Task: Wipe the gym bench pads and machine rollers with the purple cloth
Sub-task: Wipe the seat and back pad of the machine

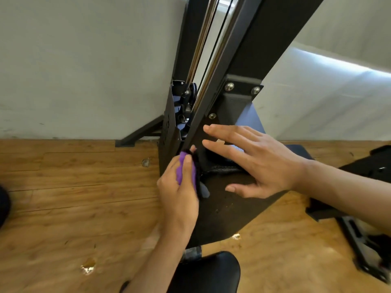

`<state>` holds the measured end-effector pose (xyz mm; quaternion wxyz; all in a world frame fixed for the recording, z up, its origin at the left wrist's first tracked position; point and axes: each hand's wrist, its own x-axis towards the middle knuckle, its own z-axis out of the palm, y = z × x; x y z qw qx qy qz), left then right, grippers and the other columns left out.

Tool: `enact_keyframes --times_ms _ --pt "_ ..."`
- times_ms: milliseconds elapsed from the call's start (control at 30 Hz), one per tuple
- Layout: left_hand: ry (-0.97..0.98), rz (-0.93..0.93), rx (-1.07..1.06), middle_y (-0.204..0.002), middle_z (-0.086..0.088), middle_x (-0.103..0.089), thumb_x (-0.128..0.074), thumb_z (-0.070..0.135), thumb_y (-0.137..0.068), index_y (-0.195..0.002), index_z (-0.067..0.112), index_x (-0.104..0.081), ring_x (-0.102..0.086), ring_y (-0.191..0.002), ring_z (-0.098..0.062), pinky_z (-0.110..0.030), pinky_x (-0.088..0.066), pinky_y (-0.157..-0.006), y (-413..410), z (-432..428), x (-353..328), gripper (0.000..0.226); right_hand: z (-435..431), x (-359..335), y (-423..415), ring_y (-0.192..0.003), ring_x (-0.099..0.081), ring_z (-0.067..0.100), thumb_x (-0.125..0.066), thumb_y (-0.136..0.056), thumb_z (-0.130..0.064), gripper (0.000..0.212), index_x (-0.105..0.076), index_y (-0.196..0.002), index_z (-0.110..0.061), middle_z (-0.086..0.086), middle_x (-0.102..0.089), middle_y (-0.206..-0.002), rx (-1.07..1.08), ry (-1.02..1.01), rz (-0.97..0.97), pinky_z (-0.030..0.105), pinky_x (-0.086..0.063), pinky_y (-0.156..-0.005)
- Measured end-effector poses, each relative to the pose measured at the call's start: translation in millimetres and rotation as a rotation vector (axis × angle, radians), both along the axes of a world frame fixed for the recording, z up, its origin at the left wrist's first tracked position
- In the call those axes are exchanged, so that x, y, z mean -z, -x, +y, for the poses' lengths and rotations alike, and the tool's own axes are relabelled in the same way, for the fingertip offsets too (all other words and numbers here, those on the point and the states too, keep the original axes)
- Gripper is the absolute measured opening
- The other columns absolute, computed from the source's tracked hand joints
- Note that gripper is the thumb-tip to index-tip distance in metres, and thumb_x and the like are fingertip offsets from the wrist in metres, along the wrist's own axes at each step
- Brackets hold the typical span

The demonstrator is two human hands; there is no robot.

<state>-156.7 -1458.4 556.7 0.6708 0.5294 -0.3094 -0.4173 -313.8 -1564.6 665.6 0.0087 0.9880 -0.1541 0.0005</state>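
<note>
Most of the view is pale wall (74,70) and wooden floor (63,197), with the black machine frame (264,39) rising at a slant from where they meet. Its chrome guide rod (203,39) runs down to a small pulley (190,92) tucked behind the upright. At the foot of the frame a dark base plate (228,212) spreads toward the viewer, and the rounded end of a black bench pad (211,271) shows at the bottom edge, not yet touched by the cloth. The right hand (260,163) lies flat and open over the plate with its fingers straight and spread, likely to steady the body; whether the palm bears down I cannot tell. The left hand (179,197) has its fingers curled round the bunched purple cloth (182,172) and presses it against the plate's left edge, just beside the upright, which suits rubbing along that narrow seam. Room there is tight: the upright and its bracket close in above, and the right hand's fingers are near. The floor to the left is open, so a stroke down the edge toward the viewer looks easiest. Sharp plate corners and bolt heads could snag the cloth.
</note>
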Motion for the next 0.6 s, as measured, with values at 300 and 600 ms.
enact_keyframes --times_ms 300,600 --pt "-0.102 0.065 -0.043 -0.088 -0.009 -0.072 -0.057 0.032 -0.105 -0.099 0.010 -0.072 -0.071 -0.087 -0.021 -0.057 -0.056 -0.086 0 12 29 0.027 -1 -2 -5 -0.148 -0.038 0.026 -0.048 -0.103 -0.041 0.064 -0.035 -0.157 -0.009 0.017 -0.030 -0.164 -0.055 -0.103 0.009 0.042 -0.041 -0.115" --pt "0.052 -0.066 -0.082 -0.100 0.002 -0.072 -0.052 0.037 -0.104 -0.107 0.017 -0.073 -0.069 -0.098 -0.021 -0.038 -0.057 -0.084 5 3 26 0.029 -9 -4 -1 -0.144 -0.044 0.025 -0.055 -0.102 -0.034 0.062 -0.041 -0.151 0.001 0.018 -0.040 -0.158 -0.107 -0.128 -0.040 0.042 -0.042 -0.115"
